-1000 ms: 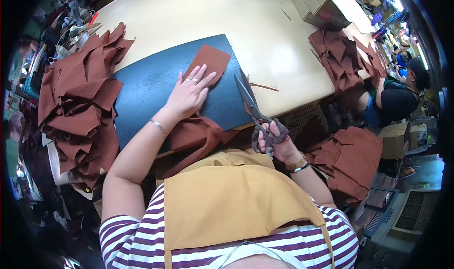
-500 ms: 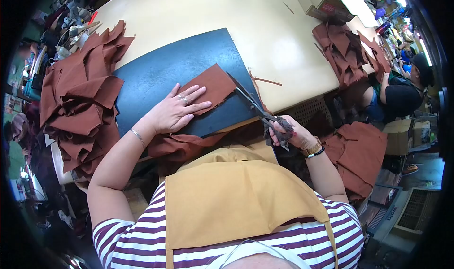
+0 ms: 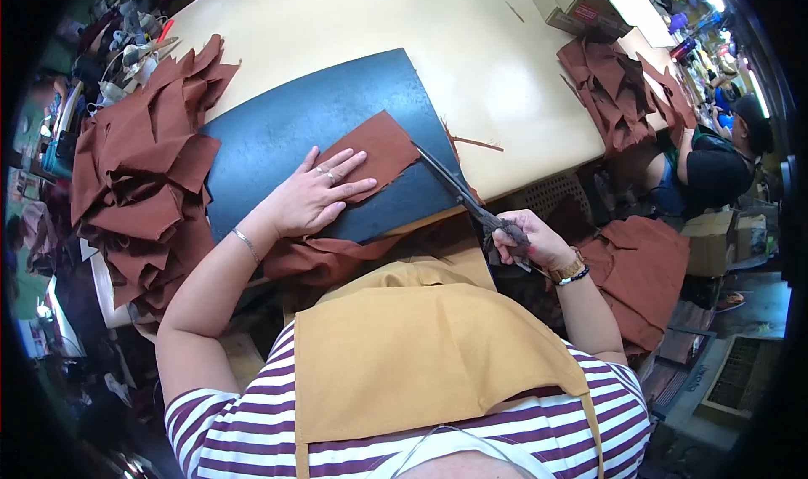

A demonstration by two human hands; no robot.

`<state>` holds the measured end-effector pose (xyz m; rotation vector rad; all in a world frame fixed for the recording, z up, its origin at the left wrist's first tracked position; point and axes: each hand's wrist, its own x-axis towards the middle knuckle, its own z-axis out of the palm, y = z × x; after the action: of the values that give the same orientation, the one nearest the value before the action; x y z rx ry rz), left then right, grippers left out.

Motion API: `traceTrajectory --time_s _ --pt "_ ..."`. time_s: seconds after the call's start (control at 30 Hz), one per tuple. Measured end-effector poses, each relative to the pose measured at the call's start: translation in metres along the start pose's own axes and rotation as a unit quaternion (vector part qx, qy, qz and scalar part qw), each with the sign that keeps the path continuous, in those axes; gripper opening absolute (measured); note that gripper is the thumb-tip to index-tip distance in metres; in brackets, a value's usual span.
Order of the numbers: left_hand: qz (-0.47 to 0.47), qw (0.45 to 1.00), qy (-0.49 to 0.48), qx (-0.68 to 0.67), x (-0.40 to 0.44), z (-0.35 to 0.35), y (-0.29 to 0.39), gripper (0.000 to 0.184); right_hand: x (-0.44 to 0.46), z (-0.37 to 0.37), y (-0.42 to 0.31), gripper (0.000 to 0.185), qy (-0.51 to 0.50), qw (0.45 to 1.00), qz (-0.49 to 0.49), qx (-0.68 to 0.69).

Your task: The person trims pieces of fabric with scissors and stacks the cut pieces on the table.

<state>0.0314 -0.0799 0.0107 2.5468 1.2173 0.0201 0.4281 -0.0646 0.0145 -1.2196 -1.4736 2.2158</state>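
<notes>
My left hand [image 3: 316, 194] lies flat with fingers spread on a rust-brown fabric piece [image 3: 385, 146], pressing it on a dark blue mat [image 3: 286, 125]. In my right hand [image 3: 532, 242] is a pair of scissors [image 3: 454, 186] with dark wrapping round the handles. Their blades look closed together, pointing up and left, with the tips at the right edge of the fabric piece. Thin fabric trimmings [image 3: 475, 143] lie just right of the mat. More brown fabric [image 3: 328, 260] hangs below the mat's front edge.
A heap of brown fabric [image 3: 143, 184] covers the table's left side. Other fabric piles sit at the far right [image 3: 602, 92] and lower right [image 3: 640, 268]. A cardboard box [image 3: 568, 3] stands on the cream table [image 3: 505, 75]. Another person [image 3: 715, 163] is at the right.
The scissors have gone from partly open to closed, and my right hand has shifted slightly right and down. My left hand and the fabric piece have hardly moved.
</notes>
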Motion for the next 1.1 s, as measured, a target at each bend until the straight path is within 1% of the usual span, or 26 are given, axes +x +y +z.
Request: traceTrajectory --time_s 0.3,0.33,0.5,0.63,0.73,0.77,0.87,1.1 --pt "0.01 1.0 -0.021 0.02 0.002 -0.004 0.007 0.056 0.015 0.008 -0.007 0.015 -0.02 0.999 -0.02 0.03" --pt "0.01 1.0 -0.022 0.018 0.002 -0.005 0.007 0.056 0.015 0.007 -0.005 0.016 -0.031 0.997 -0.042 0.049" --pt "0.008 1.0 -0.02 0.02 0.003 -0.002 0.006 0.055 0.004 0.007 -0.011 0.017 -0.017 0.999 -0.021 -0.033" --pt "0.026 0.999 -0.028 0.031 0.004 -0.001 0.01 0.055 0.011 0.014 -0.01 0.018 -0.017 0.999 -0.03 0.019" --pt "0.029 0.999 -0.032 0.03 0.004 -0.003 0.012 0.055 0.016 0.016 -0.011 0.019 -0.015 0.999 -0.016 0.036" --pt "0.029 0.999 -0.031 0.031 0.004 -0.001 0.012 0.055 0.015 0.016 -0.011 0.02 -0.017 0.999 -0.033 0.028" --pt "0.027 0.999 -0.027 0.034 0.004 0.0 0.012 0.056 0.014 0.012 -0.009 0.022 -0.014 0.999 -0.031 -0.013" --pt "0.043 0.998 -0.038 0.033 0.004 0.0 0.014 0.056 0.019 0.018 -0.009 0.027 -0.006 0.999 -0.042 0.013"
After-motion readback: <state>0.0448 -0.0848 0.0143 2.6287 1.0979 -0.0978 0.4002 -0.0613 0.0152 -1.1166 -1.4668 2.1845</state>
